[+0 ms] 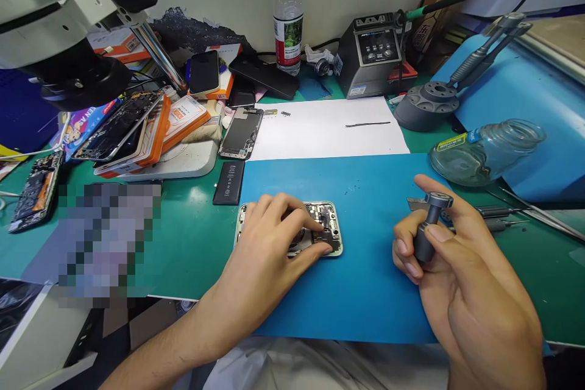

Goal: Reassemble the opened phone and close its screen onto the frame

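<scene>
An opened phone (329, 228) lies on the blue mat, its inner boards and parts exposed. My left hand (269, 241) rests over it, with thumb and index finger bent close together on the parts at its right end. The palm and fingers hide much of the phone's left and middle. Off to the right, above the mat, my right hand (466, 280) grips a dark grey screwdriver (427, 234) with a flat round cap. Its cap points up, and its tip is hidden. Behind that hand lie more thin screwdrivers (496, 212), partly covered.
A black battery (228, 183) and a phone screen (241, 133) lie left of the blue mat (365, 292). White paper (320, 134) carries small parts. A glass jar (484, 149) lies tilted at right, near a tool stand (427, 103). A microscope (68, 24) overhangs the left.
</scene>
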Tool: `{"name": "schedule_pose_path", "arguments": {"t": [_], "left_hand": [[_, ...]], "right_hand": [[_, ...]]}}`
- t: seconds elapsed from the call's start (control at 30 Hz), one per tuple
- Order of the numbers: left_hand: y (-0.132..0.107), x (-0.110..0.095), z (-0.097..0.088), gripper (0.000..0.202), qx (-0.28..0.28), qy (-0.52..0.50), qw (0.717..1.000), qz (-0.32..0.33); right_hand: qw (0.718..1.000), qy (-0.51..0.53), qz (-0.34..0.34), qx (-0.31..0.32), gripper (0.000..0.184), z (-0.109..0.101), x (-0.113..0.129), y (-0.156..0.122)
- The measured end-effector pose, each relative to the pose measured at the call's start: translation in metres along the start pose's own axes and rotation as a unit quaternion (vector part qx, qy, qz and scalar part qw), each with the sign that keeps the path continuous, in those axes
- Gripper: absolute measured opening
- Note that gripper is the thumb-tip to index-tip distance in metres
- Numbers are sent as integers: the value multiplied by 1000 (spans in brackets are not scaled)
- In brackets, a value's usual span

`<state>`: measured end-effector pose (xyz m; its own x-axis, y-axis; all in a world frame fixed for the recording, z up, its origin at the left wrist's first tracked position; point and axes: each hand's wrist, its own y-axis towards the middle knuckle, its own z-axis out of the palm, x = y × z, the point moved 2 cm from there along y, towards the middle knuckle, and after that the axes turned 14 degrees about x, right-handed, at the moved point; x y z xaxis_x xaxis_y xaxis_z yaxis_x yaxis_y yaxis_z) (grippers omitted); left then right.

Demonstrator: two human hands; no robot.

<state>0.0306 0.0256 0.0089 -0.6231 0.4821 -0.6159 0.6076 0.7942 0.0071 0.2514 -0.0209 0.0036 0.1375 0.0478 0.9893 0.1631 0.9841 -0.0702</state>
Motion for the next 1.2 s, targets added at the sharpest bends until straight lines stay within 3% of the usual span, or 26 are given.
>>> {"name": "schedule_pose_path", "arguments": {"t": [0.8, 0.9, 1.07, 1.2], "left_hand": [[1, -6, 0, 13, 12, 15, 1000, -13], [1, -7, -1, 5, 8, 38, 999, 7], [-3, -7, 0, 19, -16, 68, 996, 50], [-11, -5, -6, 25, 13, 120, 989, 83]], "right_hand": [[999, -3, 20, -28, 55, 1, 1, 2], [1000, -3, 13, -22, 57, 0, 0, 3], [999, -2, 19, -26, 57, 0, 0, 2], [999, -7, 25, -31, 58, 1, 1, 2]]}}
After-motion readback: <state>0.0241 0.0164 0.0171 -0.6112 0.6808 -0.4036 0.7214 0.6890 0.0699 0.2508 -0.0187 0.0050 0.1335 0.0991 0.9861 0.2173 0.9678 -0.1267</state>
